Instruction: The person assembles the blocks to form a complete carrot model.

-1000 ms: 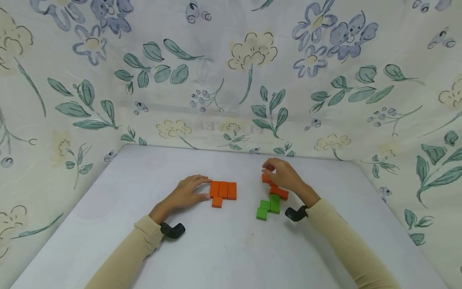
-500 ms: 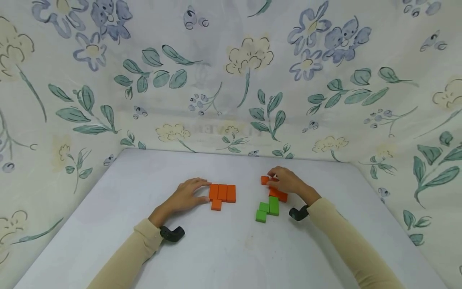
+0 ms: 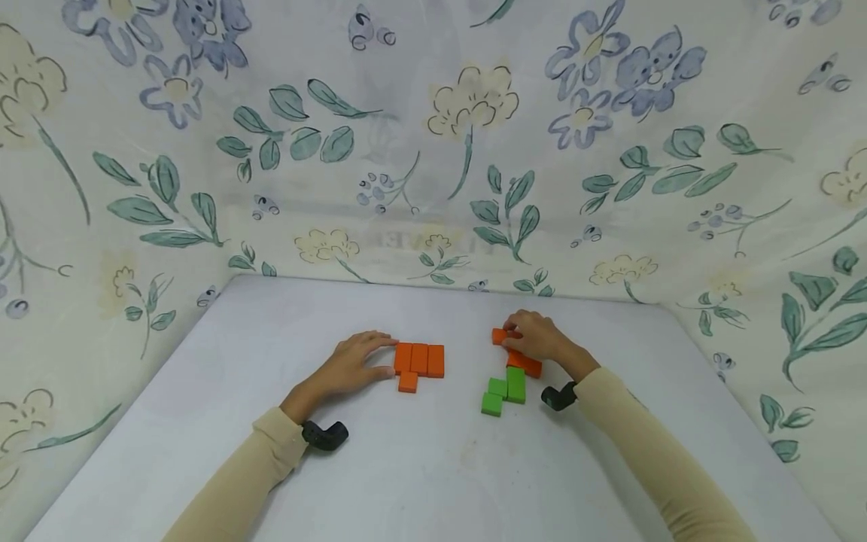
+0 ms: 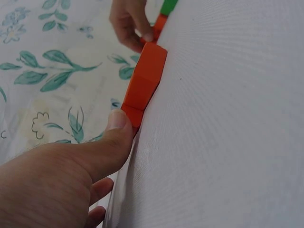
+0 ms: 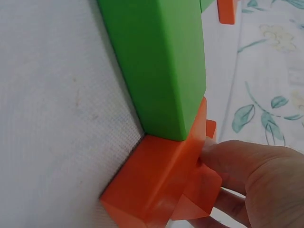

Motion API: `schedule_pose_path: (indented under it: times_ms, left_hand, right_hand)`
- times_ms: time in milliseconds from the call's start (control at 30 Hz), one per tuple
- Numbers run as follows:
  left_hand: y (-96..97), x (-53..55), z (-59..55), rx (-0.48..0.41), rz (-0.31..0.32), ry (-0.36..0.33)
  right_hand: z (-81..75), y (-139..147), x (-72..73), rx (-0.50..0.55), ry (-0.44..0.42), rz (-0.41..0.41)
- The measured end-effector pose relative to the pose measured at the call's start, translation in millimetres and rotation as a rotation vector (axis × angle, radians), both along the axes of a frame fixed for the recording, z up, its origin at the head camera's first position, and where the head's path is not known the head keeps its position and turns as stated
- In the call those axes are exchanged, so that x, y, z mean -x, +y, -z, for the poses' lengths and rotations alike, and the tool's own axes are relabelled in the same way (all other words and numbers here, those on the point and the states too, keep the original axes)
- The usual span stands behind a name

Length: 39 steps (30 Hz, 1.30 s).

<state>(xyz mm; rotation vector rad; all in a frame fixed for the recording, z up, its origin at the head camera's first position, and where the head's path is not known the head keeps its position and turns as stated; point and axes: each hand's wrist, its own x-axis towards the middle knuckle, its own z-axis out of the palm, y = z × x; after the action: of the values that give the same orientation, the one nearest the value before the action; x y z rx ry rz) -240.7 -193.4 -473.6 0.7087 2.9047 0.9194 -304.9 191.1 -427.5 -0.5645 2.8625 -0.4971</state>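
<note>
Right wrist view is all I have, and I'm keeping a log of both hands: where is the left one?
Observer: In the head view, the left hand is at the left side of a separate orange group.
Operator: Does any part of it seem to touch that group?
Observer: Yes, in the left wrist view its thumb appears to rest against the group's end.
Operator: How many blocks make up the group?
Observer: The head view shows four: three longer orange blocks side by side, and a small orange block on their near side.
</note>
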Motion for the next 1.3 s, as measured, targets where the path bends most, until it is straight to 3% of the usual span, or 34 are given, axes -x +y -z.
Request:
schedule_pose_path:
  times_ms: [233, 500, 700, 1033, 1300]
  left_hand:
    - [-0.4, 0.3, -0.9, -0.003, 0.003, -0.007]
    - [0.4, 1.0, 0.4, -0.001, 0.007, 0.000]
    - [0.4, 1.4, 0.8, 0.007, 0.003, -0.003]
    - [-0.2, 3.1, 1.4, 0.013, -0.007, -0.017]
    - [-0.2, 4.3, 3.2, 0.007, -0.004, -0.009]
  right_hand:
    - [-0.8, -1, 0.4, 0.010, 0.018, -0.008]
    - [-7.4, -10, -8.7, 0.155, 0.023, 0.033]
    - [-18.5, -20, -22.6, 0.225, 0.050, 0.009]
    - [-22.2, -35, -50.5, 0.331, 0.158, -0.060]
    - [-18.2, -56, -77.3, 0.386, 0.155, -0.123]
